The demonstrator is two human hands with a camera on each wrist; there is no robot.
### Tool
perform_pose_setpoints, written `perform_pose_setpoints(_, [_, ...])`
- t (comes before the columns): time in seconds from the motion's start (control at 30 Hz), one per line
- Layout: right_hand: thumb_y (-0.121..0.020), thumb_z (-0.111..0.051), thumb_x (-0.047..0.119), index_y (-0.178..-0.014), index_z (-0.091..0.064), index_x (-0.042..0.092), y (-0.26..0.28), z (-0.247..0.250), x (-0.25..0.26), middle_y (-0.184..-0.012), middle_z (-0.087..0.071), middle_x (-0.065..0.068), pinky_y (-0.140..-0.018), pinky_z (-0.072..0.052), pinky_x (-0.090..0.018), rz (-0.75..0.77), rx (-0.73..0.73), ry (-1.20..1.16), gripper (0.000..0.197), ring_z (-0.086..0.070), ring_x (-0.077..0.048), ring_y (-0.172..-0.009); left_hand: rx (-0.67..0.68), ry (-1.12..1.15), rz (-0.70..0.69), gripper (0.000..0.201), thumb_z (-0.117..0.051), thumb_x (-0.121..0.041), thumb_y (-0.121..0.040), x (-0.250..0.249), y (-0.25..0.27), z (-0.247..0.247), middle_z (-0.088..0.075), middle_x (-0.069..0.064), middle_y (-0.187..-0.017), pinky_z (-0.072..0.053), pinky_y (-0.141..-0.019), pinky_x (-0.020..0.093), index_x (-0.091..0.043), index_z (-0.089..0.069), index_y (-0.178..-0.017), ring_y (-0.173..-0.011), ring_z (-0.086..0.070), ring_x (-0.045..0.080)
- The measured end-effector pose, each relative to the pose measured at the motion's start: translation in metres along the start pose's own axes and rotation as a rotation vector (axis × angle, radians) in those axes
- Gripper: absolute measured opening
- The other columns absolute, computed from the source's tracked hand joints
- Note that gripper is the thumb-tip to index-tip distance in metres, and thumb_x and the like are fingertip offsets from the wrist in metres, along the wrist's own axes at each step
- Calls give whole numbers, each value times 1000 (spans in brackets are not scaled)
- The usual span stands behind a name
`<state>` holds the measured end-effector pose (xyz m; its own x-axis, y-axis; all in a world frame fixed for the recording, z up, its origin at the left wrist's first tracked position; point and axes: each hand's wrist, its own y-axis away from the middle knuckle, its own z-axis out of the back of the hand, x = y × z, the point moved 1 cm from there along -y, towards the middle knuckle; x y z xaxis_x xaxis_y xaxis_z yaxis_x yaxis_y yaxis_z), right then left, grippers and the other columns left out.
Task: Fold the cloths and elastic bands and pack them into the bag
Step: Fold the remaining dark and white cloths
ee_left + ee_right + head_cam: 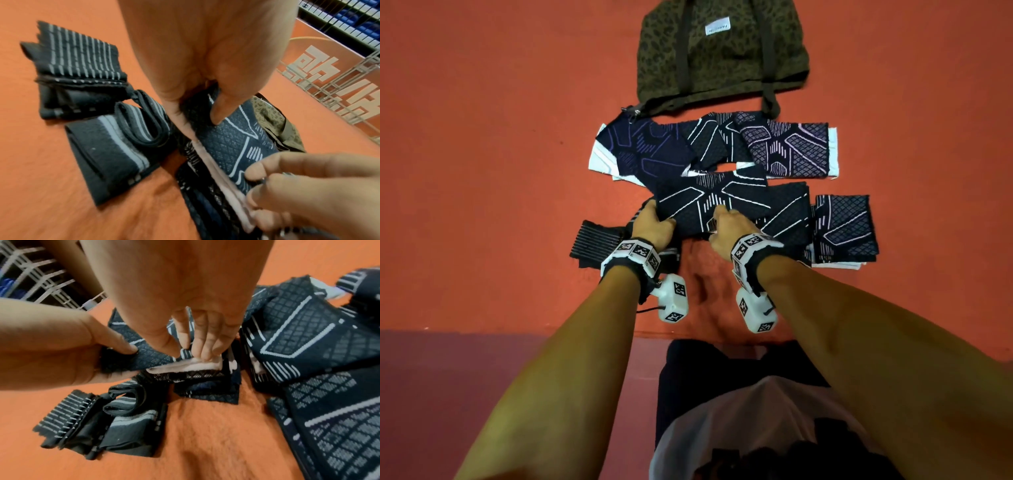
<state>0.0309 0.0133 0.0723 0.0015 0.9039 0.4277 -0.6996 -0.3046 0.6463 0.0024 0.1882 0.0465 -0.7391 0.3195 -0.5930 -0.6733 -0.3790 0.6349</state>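
Your left hand [654,224] and your right hand [727,226] both pinch the near edge of one dark patterned cloth [709,202], thumbs on top. Folded elastic bands [599,245] lie just left. The bag [719,54] lies beyond the other cloths [784,147].

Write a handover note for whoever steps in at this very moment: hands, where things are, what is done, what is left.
Left hand: grips the near left edge of the patterned cloth, thumb on top.
Right hand: fingers pinch the same cloth's near edge, white underside showing.
Bag: flat on the orange surface at the far side; whether it is open cannot be told.
Done: the elastic bands lie folded left of the hands; a folded cloth lies to the right.
Left: fold the held cloth and the spread cloths near the bag, then pack everything.
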Motion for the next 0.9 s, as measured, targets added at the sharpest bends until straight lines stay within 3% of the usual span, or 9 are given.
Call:
perform_pose_setpoints(0.2, [-87, -57, 13, -131, -48, 9, 1, 6, 18, -128, -54, -12, -96, -48, -39, -39, -85, -120, 45, -54, -32, -118, 27, -87, -18, 41, -61, -6, -83, 1, -3, 23, -70, 11, -113, -52, -96, 38, -10, -61, -124, -103, -66, 28])
perform_pose_setpoints(0.37, [-83, -54, 2, -140, -43, 10, -7, 3, 39, -137, -52, -14, -101, -44, -33, -17, 16, -204, 59, -50, -33, -125, 50, 36, 13, 38, -65, -17, -66, 15, -6, 34, -75, 6, -96, -57, -89, 45, -16, -68, -105, -90, -71, 27])
perform_pose_setpoints(0.43, [-83, -53, 1, -144, -39, 12, -9, 1, 40, -142, -49, -12, -102, -42, -31, -35, 33, -221, 63, -48, -32, -128, 84, 107, -6, 27, -69, -14, -72, 11, -4, 34, -76, 6, -90, -59, -86, 43, -15, -68, -99, -86, -72, 26])
perform_pose_setpoints(0.5, [-83, -53, 1, -145, -39, 14, -13, -1, 39, -143, -49, -11, -102, -41, -31, -44, 34, -219, 65, -48, -30, -129, 134, 181, -53, 13, -69, -9, -83, 1, -2, 31, -74, 0, -80, -58, -79, 34, -13, -67, -95, -76, -71, 19])
perform_pose_setpoints(0.57, [-83, -53, 3, -141, -44, 14, -16, 1, 37, -139, -52, -10, -103, -42, -33, -48, 4, -234, 59, -50, -29, -127, 179, 232, -87, 9, -67, -15, -90, -12, 2, 25, -72, 1, -77, -55, -76, 32, -9, -68, -96, -72, -67, 17])
perform_pose_setpoints(0.67, [-85, -48, 2, -137, -52, 16, -20, 8, 28, -134, -57, -10, -102, -43, -33, -94, -73, -238, 53, -52, -29, -125, 208, 220, -122, 34, -69, -44, -81, -27, 0, 8, -72, 10, -83, -55, -79, 38, -11, -71, -87, -75, -64, 19])
perform_pose_setpoints(0.73, [-89, -47, 6, -130, -59, 19, -22, 12, 17, -127, -62, -10, -93, -45, -30, -138, -136, -265, 45, -56, -30, -118, 210, 153, -133, 50, -66, -55, -74, -35, 0, -4, -62, 10, -69, -51, -68, 39, -6, -61, -75, -66, -56, 18])
perform_pose_setpoints(0.8, [-91, -46, 9, -121, -64, 20, -23, 15, 7, -120, -65, -10, -86, -46, -29, -161, -176, -302, 37, -59, -31, -110, 238, 113, -150, 43, -67, -50, -77, -44, 1, -16, -45, 6, -62, -42, -60, 33, -12, -50, -70, -59, -45, 18])
perform_pose_setpoints(0.9, [-89, -46, 8, -112, -67, 17, -23, 21, -6, -115, -67, -12, -82, -49, -30, -170, -221, -328, 33, -61, -32, -103, 246, 53, -155, 34, -67, -36, -87, -51, -2, -32, -42, 2, -58, -51, -64, 36, -17, -45, -68, -58, -47, 19])
